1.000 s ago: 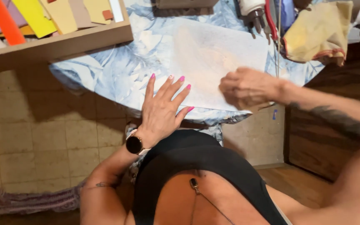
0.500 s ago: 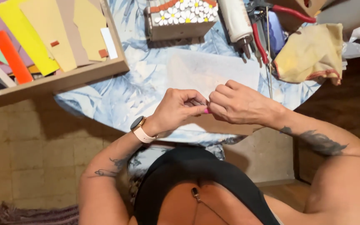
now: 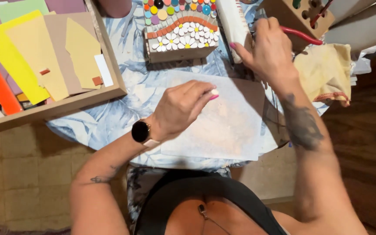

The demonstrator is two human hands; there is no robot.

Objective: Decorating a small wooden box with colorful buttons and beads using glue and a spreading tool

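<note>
Head view | left hand pinches white piece over paper sheet (near its top edge)

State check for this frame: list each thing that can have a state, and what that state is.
left hand: closed, pinching a small white piece over the paper sheet
right hand: gripping the red-handled tool
paper sheet: lying flat
mosaic box: partly tiled, side bare
yellow cloth: crumpled
wooden tray: full of coloured sheets

My table wears a pale blue leaf-print cloth, beige tiled floor below its left edge, dark wood boards off the right edge, warm indoor light casting soft shadows.
</note>
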